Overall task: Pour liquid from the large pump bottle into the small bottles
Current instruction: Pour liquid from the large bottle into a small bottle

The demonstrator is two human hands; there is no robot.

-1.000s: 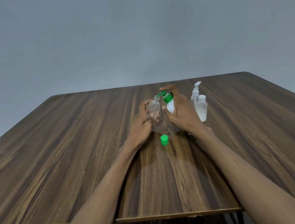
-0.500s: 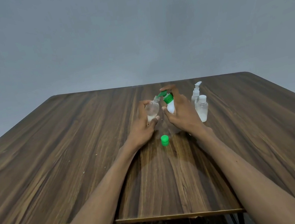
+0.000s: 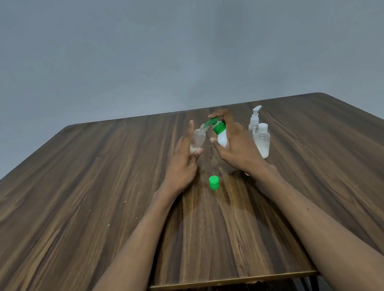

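Left hand (image 3: 183,161) index finger straightened since earlier frame; grip held small bottle (image 3: 196,141) under green spout. Right hand (image 3: 235,144) grip clasped pump bottle (image 3: 221,135), frame center. Green cap (image 3: 214,182) lay on surface (image 3: 72,211).

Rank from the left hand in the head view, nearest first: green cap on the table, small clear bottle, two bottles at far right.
1. Small clear bottle: held in the left hand.
2. Green cap: on the table, just right of the left wrist.
3. Two bottles at right: beyond the right hand; too close together to rank separately.
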